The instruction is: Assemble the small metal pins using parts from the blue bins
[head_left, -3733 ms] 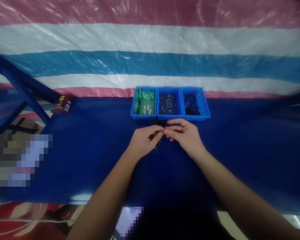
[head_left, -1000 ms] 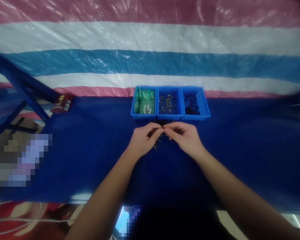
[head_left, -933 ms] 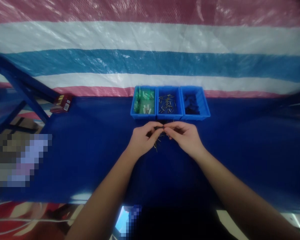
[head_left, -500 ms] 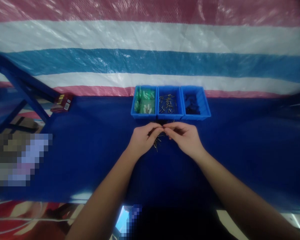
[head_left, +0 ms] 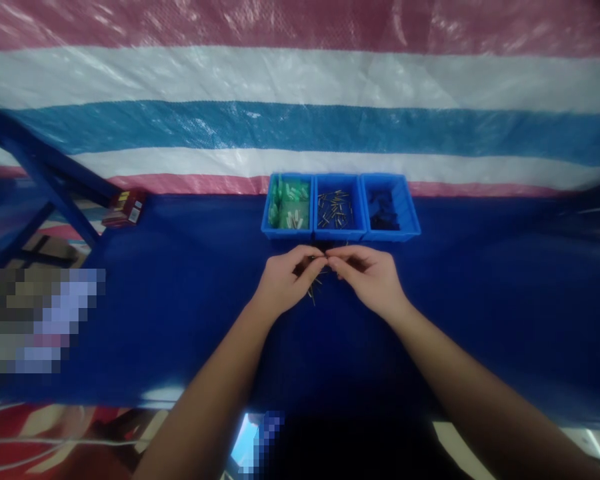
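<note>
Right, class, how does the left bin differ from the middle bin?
The left bin holds pale green pieces; the middle bin holds thin dark pins. The left bin's floor is mostly covered; the middle bin's shows blue between pins. Both are blue and open-topped.

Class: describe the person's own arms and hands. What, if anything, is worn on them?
The left hand and right hand are bare, without gloves; no ring shows. The left forearm and right forearm are uncovered too: no sleeve, watch or band in view.
</note>
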`<state>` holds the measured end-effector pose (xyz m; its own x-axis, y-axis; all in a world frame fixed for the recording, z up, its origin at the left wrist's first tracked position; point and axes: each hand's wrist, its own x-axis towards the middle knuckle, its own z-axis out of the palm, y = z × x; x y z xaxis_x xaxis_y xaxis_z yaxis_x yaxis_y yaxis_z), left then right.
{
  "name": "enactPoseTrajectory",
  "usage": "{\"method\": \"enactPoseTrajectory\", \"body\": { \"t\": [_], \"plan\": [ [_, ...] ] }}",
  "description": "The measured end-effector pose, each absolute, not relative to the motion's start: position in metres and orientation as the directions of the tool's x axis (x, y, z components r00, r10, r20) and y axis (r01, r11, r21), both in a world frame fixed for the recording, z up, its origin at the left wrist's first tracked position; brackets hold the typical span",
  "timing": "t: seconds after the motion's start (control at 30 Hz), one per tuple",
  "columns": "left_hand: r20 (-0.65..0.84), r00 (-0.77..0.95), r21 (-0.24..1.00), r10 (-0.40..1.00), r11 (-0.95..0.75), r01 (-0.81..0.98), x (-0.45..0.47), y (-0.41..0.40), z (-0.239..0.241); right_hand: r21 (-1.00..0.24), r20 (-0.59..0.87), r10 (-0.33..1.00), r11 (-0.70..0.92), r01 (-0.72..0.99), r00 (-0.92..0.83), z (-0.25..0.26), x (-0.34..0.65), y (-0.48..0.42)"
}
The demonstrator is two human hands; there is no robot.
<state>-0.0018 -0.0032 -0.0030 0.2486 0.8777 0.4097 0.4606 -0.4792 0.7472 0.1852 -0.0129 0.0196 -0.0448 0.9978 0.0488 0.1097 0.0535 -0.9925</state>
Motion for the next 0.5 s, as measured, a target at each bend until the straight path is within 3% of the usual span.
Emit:
{"method": "enactPoseTrajectory", "body": {
  "t": [0.2,0.5],
  "plan": [
    [0.397,0.241,0.761,0.885,-0.465,0.452,-0.0008,-0.0031,-0.0044,-0.985,0.066,0.997,0.071,0.160,-0.036,0.0157,0.1854,-0.0138],
    [0.419,0.253,0.754,0.872,-0.489,0.438,-0.0014,-0.0028,-0.0036,-0.929,0.215,0.976,0.216,0.302,-0.037,0.0151,0.1858,-0.0162]
  ]
}}
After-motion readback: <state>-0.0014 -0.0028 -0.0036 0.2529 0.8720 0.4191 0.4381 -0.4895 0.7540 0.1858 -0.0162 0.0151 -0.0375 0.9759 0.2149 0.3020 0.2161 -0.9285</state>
